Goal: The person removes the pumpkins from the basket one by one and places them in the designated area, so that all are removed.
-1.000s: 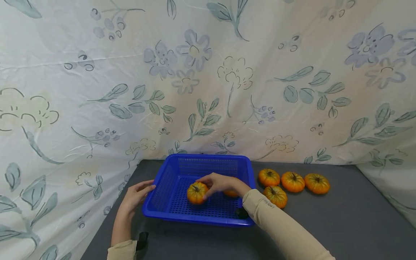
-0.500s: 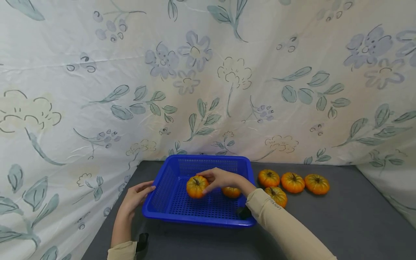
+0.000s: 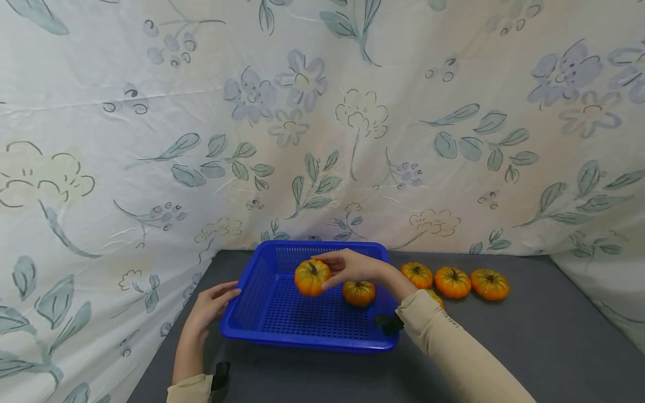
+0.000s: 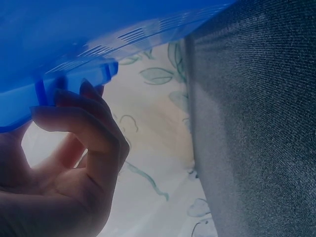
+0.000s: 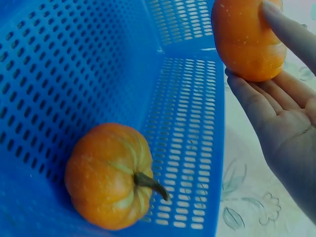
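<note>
My right hand (image 3: 355, 266) holds a small orange pumpkin (image 3: 312, 277) between thumb and fingers, raised over the blue plastic basket (image 3: 309, 342). Its brown stem points up in the head view. In the right wrist view the thumb lies on one side of the held pumpkin (image 5: 247, 42) and the fingers on the other. A second pumpkin (image 5: 108, 177) sits on the basket's bottom, below and right of the held one in the head view. My left hand (image 3: 209, 307) grips the basket's left rim; the left wrist view shows its fingers (image 4: 84, 123) curled under the edge.
Several more pumpkins (image 3: 453, 282) stand on the dark grey table (image 3: 529, 336) right of the basket, one partly hidden by the right forearm. A white flowered cloth (image 3: 322, 140) hangs behind and at both sides of the table.
My right hand has lifted the pumpkin up from the basket's bottom and moved it slightly right. The second pumpkin in the basket now shows fully. The left hand stays on the rim.
</note>
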The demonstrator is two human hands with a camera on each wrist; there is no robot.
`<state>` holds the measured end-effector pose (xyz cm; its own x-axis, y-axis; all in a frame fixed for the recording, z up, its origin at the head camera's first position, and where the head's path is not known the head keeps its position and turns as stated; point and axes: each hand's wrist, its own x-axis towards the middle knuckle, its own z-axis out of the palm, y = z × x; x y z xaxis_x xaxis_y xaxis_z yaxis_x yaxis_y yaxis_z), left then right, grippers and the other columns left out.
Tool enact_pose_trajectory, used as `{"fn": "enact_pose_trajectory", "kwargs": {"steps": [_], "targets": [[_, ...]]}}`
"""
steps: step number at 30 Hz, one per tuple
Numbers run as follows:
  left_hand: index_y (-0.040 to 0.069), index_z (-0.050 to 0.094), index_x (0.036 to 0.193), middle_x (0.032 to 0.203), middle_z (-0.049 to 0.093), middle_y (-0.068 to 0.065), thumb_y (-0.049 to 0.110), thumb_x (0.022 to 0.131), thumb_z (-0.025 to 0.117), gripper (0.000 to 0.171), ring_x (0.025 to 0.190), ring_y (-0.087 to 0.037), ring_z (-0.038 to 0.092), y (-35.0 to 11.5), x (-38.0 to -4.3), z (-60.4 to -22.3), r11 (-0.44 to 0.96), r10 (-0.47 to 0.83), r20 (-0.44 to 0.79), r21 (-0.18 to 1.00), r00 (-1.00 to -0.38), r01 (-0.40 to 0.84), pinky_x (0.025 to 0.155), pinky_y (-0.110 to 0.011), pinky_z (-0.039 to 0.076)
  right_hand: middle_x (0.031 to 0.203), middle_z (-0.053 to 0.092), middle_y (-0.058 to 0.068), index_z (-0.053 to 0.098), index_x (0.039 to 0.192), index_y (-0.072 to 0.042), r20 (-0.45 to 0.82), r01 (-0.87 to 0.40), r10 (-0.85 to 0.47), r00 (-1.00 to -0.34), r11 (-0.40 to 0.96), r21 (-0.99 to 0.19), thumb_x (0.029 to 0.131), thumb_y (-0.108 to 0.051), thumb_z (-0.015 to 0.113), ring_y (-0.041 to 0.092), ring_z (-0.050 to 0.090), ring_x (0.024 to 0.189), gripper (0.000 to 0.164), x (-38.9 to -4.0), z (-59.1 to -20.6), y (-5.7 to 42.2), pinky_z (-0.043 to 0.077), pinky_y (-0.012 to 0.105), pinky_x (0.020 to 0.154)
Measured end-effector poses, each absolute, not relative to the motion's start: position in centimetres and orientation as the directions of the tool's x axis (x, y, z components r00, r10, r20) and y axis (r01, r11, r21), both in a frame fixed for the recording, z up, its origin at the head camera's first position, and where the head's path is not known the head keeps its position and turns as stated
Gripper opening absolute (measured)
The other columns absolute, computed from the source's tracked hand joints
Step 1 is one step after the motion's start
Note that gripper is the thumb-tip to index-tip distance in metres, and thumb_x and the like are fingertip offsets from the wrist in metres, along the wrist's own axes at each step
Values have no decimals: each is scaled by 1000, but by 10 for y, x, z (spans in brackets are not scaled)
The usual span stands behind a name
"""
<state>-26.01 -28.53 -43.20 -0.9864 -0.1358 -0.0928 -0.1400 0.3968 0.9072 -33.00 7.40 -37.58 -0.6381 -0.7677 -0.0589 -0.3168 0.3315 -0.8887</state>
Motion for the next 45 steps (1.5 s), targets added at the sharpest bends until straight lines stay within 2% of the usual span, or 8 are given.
{"fn": "enact_pose_trajectory", "kwargs": {"steps": [7,13,21,26,34,38,41,45], "targets": [[2,53,138,130,62,-17,33,93,65,55,98,-14,64,-285,-262,-433,389,-139,-96,910,-986,-144,81,-34,55,153,43,10,38,150,-12,-38,-288,-739,-673,309,-907,87,-20,74,28,45,139,73,-328,-372,99,44,38,107],[2,53,137,129,62,-17,33,94,65,55,97,-14,64,-285,-262,-435,392,-138,-94,909,-986,-142,81,-34,55,155,41,8,39,150,-16,-32,-290,-706,-707,330,-898,87,-26,74,28,43,140,73,-322,-371,126,40,42,110],[3,53,138,130,62,-16,34,93,65,56,94,-12,64,-285,-262,-433,389,-139,-103,909,-985,-150,79,-32,54,158,34,12,34,152,-13,-51,-241,-657,-752,347,-906,89,-26,72,32,35,144,75,-312,-374,168,38,44,112],[2,53,138,129,63,-15,35,93,65,57,92,-11,63,-286,-261,-432,392,-144,-105,907,-984,-154,80,-32,54,158,32,15,35,151,-12,-33,-267,-621,-783,383,-884,90,-28,71,36,32,145,74,-305,-376,193,39,45,110],[2,53,138,126,64,-13,34,94,65,56,91,-11,62,-287,-261,-430,387,-142,-108,909,-984,-156,79,-32,54,156,32,23,35,150,-5,-6,-278,-623,-782,358,-891,90,-22,70,42,31,143,72,-300,-391,231,43,33,107],[2,53,138,125,64,-13,34,93,65,56,91,-11,62,-287,-261,-430,384,-143,-108,910,-984,-156,79,-32,54,156,31,25,34,150,-2,-17,-262,-593,-805,381,-887,90,-21,70,44,28,143,72,-296,-398,251,45,30,105],[2,53,138,127,63,-14,35,93,65,57,93,-11,62,-286,-261,-431,388,-142,-109,908,-984,-157,80,-33,54,157,32,22,34,151,-6,-49,-215,-559,-827,396,-893,91,-21,69,37,30,144,71,-292,-403,267,46,25,103],[3,52,138,130,61,-16,35,94,65,57,95,-12,62,-286,-261,-431,391,-139,-112,907,-984,-158,82,-35,54,158,30,20,32,152,-8,-83,-173,-548,-833,400,-900,94,-19,65,5,42,137,68,-287,-410,288,45,16,98]]}}
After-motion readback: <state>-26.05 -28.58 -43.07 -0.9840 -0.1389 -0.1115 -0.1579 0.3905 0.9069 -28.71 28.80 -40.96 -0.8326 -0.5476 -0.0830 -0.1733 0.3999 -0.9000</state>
